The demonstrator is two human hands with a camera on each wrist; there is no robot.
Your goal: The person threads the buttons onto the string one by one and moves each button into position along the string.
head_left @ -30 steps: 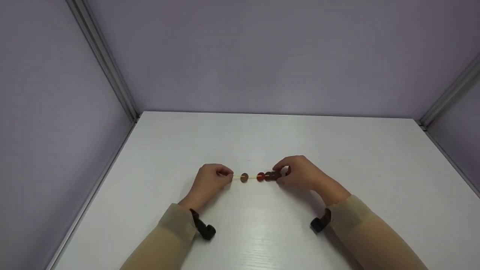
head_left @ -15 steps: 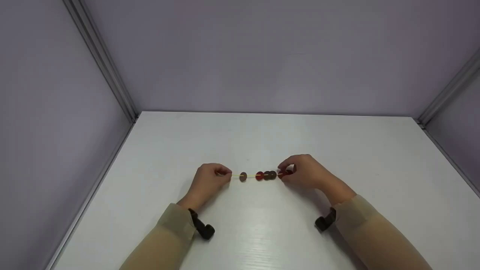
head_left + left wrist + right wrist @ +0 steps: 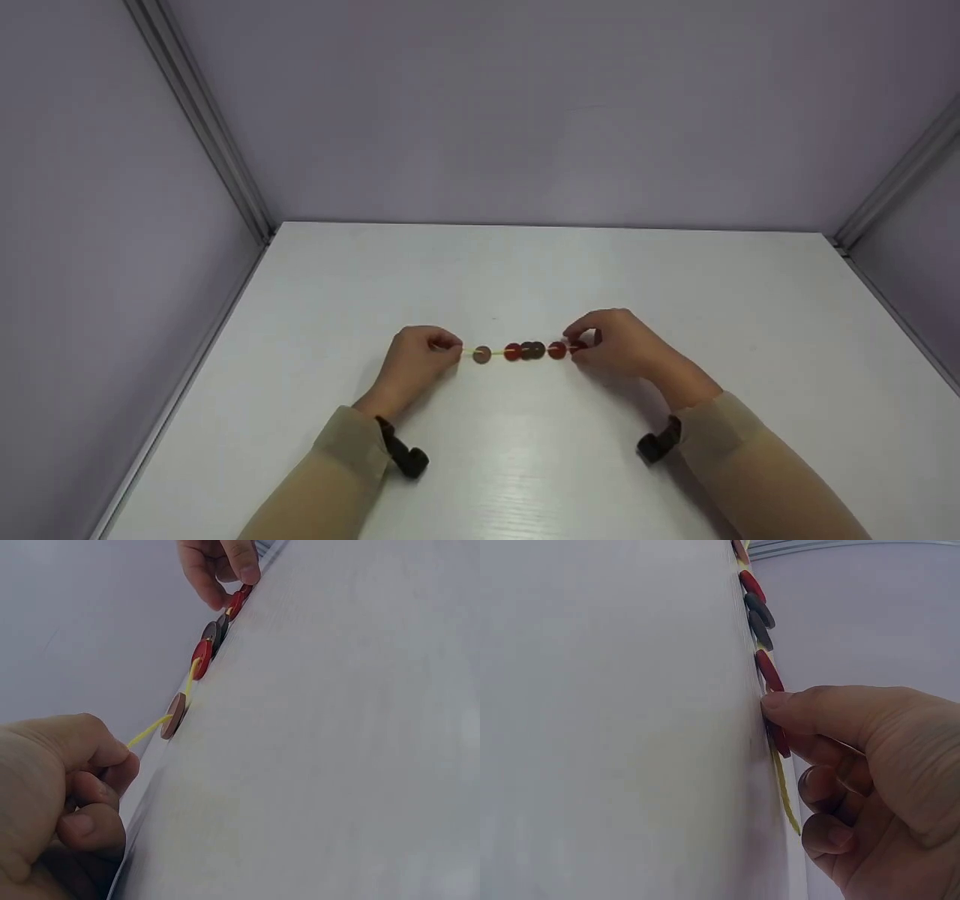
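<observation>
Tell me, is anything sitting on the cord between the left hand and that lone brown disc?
Nothing visible. The left hand pinches the yellow cord, which runs bare to the brown disc. The other discs sit beyond it, toward the right hand.

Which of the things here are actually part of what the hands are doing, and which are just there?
In use:
- yellow cord, its end pinched by the left hand
- flat round beads, red and brown, strung on the cord
- right hand, fingertips on the red bead at the far end

Just there:
- white table
- black wrist cameras
- grey walls
</observation>
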